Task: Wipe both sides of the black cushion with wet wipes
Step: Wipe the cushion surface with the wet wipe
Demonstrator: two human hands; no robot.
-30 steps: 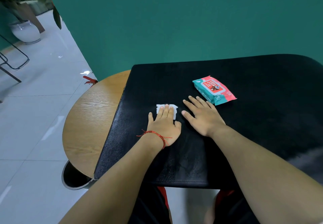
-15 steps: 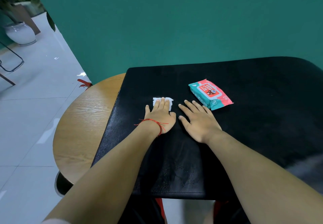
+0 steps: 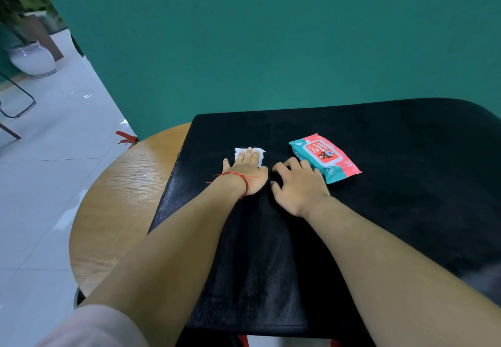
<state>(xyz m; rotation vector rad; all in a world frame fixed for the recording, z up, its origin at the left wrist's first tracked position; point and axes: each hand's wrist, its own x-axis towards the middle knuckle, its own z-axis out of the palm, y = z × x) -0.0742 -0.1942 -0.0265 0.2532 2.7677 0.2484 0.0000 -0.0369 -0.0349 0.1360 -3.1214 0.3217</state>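
Under the flat palm of the left hand lies a white wipe, its far edge showing just beyond the straight fingertips. The hand presses it down on the black cushion without curling round it. A thin red string circles that wrist. Just to the right, the right hand rests on the same surface with fingers loosely bent, tips touching the cushion and grasping nothing. It seems to be steadying the cushion. Touching or nearly touching its knuckles on the far right side is the pack of wipes, lying flat and shut.

The cushion spreads beneath both hands, with its long side running left to right across the person. From the left hand it reaches only a little way to its left edge, and much farther past the right hand. I judge the next strokes should therefore carry the wipe rightward and back toward the body. The left hand holds the wipe, so it is the one placed to do this, and the pack will need shifting out of the path.

The top side is being wiped and the underside is not yet reached. Left of the left hand a round wooden table shows from under the cushion. Beyond it are grey floor tiles, and a green wall stands past the fingertips.
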